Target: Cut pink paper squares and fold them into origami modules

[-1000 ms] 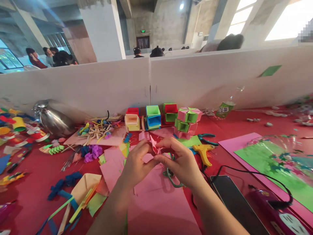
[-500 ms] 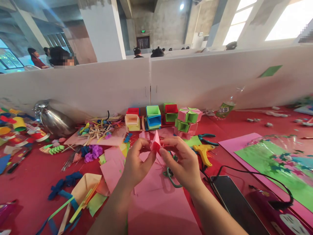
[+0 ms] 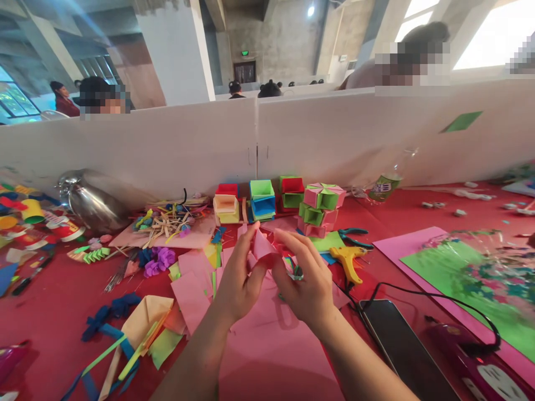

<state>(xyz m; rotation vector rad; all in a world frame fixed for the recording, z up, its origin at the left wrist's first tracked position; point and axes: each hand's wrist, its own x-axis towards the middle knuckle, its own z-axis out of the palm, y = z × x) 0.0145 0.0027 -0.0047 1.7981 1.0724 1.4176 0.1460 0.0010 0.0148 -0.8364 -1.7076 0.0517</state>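
A small piece of pink paper point(image 3: 263, 246), folded to a point, is up between my two hands over the pink sheets. My left hand point(image 3: 238, 281) pinches its left side between thumb and fingers. On the other side, my right hand point(image 3: 307, 281) has its thumb at the lower right edge of the paper and its fingers curved above; part of that grip is hidden. Below both hands lies a large pink sheet point(image 3: 278, 356), with smaller pink pieces point(image 3: 190, 292) to the left. A green-handled tool shows only partly beneath my right hand.
Folded paper boxes point(image 3: 262, 200) and a pink-green paper stack point(image 3: 321, 209) stand at the white partition point(image 3: 188, 145). Rightward are a yellow glue gun point(image 3: 349, 262), pliers point(image 3: 355, 236), a phone point(image 3: 407, 345) and a power strip point(image 3: 476, 362). A metal jug point(image 3: 94, 203) and paper scraps lie left.
The folded pink paper has turned and now shows a broader face, tilted left. My hands are slightly lower and turned. A person has appeared beyond the partition on the right.
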